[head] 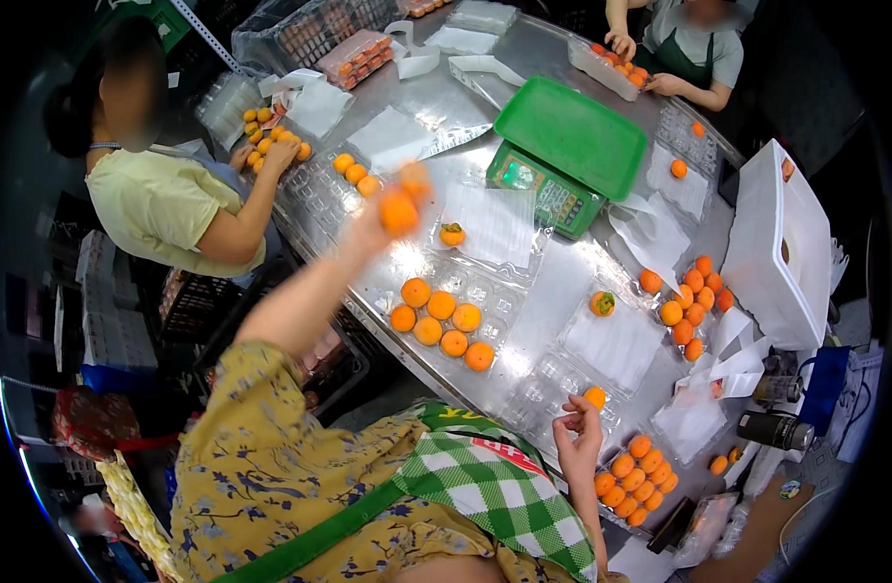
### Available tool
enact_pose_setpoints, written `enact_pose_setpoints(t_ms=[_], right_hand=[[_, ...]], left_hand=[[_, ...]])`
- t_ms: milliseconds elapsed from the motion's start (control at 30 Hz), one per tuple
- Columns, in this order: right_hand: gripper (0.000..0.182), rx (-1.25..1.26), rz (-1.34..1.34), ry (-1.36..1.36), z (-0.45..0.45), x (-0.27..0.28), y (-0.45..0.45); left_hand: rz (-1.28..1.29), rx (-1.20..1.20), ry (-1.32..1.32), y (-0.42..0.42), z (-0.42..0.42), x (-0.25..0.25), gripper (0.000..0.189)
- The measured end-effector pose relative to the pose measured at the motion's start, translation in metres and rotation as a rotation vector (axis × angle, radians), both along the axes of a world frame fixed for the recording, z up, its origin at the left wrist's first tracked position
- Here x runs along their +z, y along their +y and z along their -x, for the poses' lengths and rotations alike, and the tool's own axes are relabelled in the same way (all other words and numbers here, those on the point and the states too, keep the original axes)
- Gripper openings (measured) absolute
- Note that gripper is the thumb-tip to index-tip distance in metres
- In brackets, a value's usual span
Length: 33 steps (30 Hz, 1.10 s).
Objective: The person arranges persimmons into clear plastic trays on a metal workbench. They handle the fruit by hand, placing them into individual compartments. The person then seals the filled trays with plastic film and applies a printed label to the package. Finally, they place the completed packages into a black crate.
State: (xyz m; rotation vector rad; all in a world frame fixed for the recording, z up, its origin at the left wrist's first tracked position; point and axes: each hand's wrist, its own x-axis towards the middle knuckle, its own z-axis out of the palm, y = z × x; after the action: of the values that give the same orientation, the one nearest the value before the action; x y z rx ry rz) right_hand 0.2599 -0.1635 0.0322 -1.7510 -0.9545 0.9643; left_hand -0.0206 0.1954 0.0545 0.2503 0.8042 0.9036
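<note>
My left hand (pixel 367 224), blurred by motion, is raised over the metal table with a persimmon (pixel 398 213) in it. A second persimmon (pixel 415 181) shows just beyond, apparently in the same grip. Below them lies a clear plastic tray (pixel 503 310) partly filled with orange persimmons (pixel 441 304). On its lid's white liner (pixel 490 222) rests a single persimmon (pixel 452 234), calyx up. My right hand (pixel 581 433) has bent, parted fingers and holds nothing visible. Its fingertips are beside a persimmon (pixel 595 398) at another clear tray (pixel 544 397), whose other visible cups are bare.
A green scale (pixel 570 138) stands mid-table. A full tray of persimmons (pixel 635 481) lies right of my right hand. Loose persimmons (pixel 694 315) sit near a white foam box (pixel 774 248) and a dark flask (pixel 774 431). Two co-workers (pixel 176 204) handle fruit across the table.
</note>
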Motion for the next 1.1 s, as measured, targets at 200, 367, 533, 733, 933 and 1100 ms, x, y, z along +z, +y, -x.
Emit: enact_pose_setpoints(t_ms=[200,367,533,733,933,1100], right_hand=[[0.043,0.035,-0.007,-0.027,0.007,-0.001,0.008],[0.041,0.029,-0.043,-0.023,0.015,-0.006,0.010],[0.041,0.053,0.000,-0.041,0.016,-0.004,0.001],[0.040,0.083,0.006,-0.109,0.015,-0.007,0.002],[0.038,0.100,-0.029,-0.086,0.022,0.010,0.013],[0.037,0.118,-0.085,-0.094,0.021,0.009,0.013]], left_hand=[[-0.672,0.300,0.049,0.165,0.067,0.168,0.051],[-0.281,0.119,-0.012,0.087,-0.009,0.123,0.052],[-0.108,-0.336,-0.157,-0.016,-0.046,0.040,0.052],[-0.131,-0.521,-0.349,-0.118,-0.078,0.000,0.063],[-0.088,-0.576,-0.307,-0.164,-0.098,0.002,0.075],[-0.156,-0.596,-0.207,-0.182,-0.103,-0.002,0.074]])
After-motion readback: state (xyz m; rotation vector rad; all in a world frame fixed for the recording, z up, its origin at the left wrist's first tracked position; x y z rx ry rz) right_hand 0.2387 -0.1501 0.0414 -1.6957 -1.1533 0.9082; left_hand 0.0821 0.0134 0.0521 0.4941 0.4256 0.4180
